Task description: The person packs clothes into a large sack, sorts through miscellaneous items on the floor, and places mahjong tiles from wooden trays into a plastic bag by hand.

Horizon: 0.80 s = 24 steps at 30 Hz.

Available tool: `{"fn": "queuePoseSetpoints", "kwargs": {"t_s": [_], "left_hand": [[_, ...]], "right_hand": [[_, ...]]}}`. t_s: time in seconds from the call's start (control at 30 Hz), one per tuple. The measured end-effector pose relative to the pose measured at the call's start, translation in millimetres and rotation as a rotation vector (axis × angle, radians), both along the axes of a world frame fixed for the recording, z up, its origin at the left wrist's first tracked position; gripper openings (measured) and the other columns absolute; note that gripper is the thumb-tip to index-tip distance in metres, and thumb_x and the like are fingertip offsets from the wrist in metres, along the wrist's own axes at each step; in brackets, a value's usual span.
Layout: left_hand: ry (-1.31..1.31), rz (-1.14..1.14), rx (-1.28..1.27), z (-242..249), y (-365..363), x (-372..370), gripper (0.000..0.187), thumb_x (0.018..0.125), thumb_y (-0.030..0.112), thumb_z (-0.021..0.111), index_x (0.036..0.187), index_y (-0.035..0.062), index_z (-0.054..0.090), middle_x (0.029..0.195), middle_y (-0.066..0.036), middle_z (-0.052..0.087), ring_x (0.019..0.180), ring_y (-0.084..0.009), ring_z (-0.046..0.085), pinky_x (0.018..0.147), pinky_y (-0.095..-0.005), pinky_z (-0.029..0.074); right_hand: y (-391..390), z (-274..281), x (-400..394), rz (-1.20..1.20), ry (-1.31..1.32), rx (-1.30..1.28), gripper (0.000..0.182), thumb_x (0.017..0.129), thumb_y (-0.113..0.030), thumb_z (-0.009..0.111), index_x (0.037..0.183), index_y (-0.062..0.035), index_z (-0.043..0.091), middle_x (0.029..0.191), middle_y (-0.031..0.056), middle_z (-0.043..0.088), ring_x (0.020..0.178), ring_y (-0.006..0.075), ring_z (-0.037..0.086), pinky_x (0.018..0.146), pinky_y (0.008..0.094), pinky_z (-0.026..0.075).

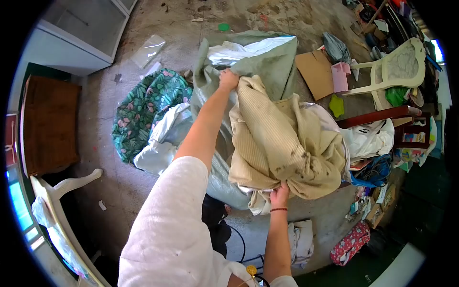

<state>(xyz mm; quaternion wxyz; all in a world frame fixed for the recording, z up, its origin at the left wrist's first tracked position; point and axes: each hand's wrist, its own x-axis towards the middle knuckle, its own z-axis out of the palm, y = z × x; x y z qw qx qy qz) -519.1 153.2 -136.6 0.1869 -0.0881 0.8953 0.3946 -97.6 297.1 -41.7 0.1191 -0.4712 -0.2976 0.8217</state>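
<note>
A large beige ribbed cloth (282,138), stained dark in places, hangs bunched between both hands. My left hand (228,79) grips its upper edge, arm stretched forward. My right hand (279,195), with a red band at the wrist, clutches the lower bunched part close to my body. Behind and below the cloth lies a big grey-green sack (267,60) with a white lining showing at its mouth.
A green leaf-print fabric bundle (146,107) and a white plastic bag (160,141) lie on the concrete floor at left. A white plastic chair (394,67), cardboard (315,71), a pink box (340,76) and piled clutter fill the right. A white cabinet (81,33) stands at top left.
</note>
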Motion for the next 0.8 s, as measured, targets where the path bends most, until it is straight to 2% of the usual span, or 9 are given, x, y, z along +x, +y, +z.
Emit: {"fn": "queuePoseSetpoints", "kwargs": {"t_s": [0.13,0.23,0.27,0.33,0.4,0.43,0.57,0.7,0.8], "left_hand": [[0.131,-0.17,-0.104,-42.7,7.3,1.1,0.088,0.067,0.041,0.062,0.131,-0.0005,0.017,0.131,-0.026,0.025,0.118,-0.039,0.03,0.098,-0.0452,0.025],[0.02,-0.162,0.039,-79.9,20.7,-10.8,0.081,0.066,0.04,0.065,0.127,-0.0002,0.03,0.123,-0.025,0.04,0.112,-0.0336,0.041,0.092,-0.0417,0.033],[-0.052,-0.255,0.364,-102.8,24.7,-19.4,0.072,0.067,0.038,0.065,0.121,-0.0005,0.039,0.113,-0.023,0.048,0.105,-0.0312,0.048,0.086,-0.0392,0.037],[0.026,-0.326,0.753,-69.2,26.3,4.9,0.045,0.069,0.035,0.064,0.1,0.0019,0.059,0.089,-0.017,0.062,0.085,-0.0239,0.059,0.071,-0.0331,0.045],[0.182,-0.569,0.555,-61.1,28.4,19.2,0.037,0.076,0.027,0.057,0.106,0.0067,0.054,0.105,-0.013,0.054,0.097,-0.0234,0.052,0.083,-0.0336,0.04],[0.24,-0.782,0.187,-46.9,19.9,38.4,0.038,0.081,0.023,0.053,0.115,0.0066,0.049,0.118,-0.011,0.048,0.107,-0.0221,0.046,0.093,-0.034,0.035],[0.542,-0.996,-0.009,25.9,-22.4,124.8,0.055,0.07,0.035,0.059,0.117,0.0098,0.046,0.121,-0.015,0.043,0.114,-0.0251,0.039,0.096,-0.0329,0.031],[0.501,-1.024,-0.008,136.0,-54.3,216.6,0.032,0.072,0.027,0.055,0.099,0.0095,0.056,0.083,-0.012,0.06,0.073,-0.0306,0.058,0.061,-0.0402,0.046],[0.627,-0.987,0.081,193.4,-62.4,267.6,0.025,0.071,0.021,0.055,0.092,0.0086,0.057,0.079,-0.01,0.06,0.071,-0.0272,0.058,0.065,-0.0374,0.044]], "right_hand": [[6.8,-32.2,28.4,-0.003,0.043,0.015,0.037,0.08,-0.015,0.053,0.115,-0.0033,0.046,0.117,0.0066,0.05,0.108,0.0222,0.046,0.092,0.0359,0.037],[6.6,-39.4,31.8,0.006,0.06,0.019,0.034,0.08,-0.018,0.051,0.111,-0.0041,0.05,0.114,0.0077,0.052,0.107,0.023,0.047,0.093,0.0374,0.037],[7.3,-39.0,31.8,-0.004,0.079,0.002,0.034,0.08,-0.018,0.051,0.111,-0.0036,0.05,0.114,0.0078,0.051,0.107,0.0231,0.047,0.093,0.0375,0.037],[5.2,-35.0,28.9,-0.01,0.096,-0.025,0.034,0.08,-0.018,0.051,0.111,-0.0031,0.049,0.115,0.0078,0.051,0.107,0.0231,0.047,0.093,0.0376,0.037],[9.1,-32.8,26.9,-0.029,0.146,-0.006,0.034,0.081,-0.017,0.051,0.111,-0.0021,0.049,0.116,0.0083,0.05,0.107,0.0231,0.047,0.094,0.0381,0.037],[12.0,-34.0,27.5,-0.024,0.149,-0.012,0.034,0.081,-0.017,0.051,0.111,-0.0021,0.049,0.116,0.0083,0.05,0.107,0.0231,0.047,0.094,0.0381,0.037],[22.4,-8.8,28.2,-0.078,0.152,-0.058,0.033,0.082,-0.017,0.05,0.11,0.0002,0.049,0.114,0.0103,0.051,0.107,0.0248,0.047,0.091,0.0383,0.039],[26.1,76.0,42.7,-0.184,0.109,-0.039,0.041,0.077,-0.017,0.055,0.111,0.0017,0.046,0.112,0.0128,0.05,0.1,0.0284,0.049,0.086,0.0419,0.041],[25.4,143.8,72.7,-0.112,0.206,-0.017,0.038,0.077,-0.011,0.048,0.112,0.0027,0.045,0.109,0.014,0.051,0.098,0.0284,0.05,0.084,0.0421,0.044]]}}
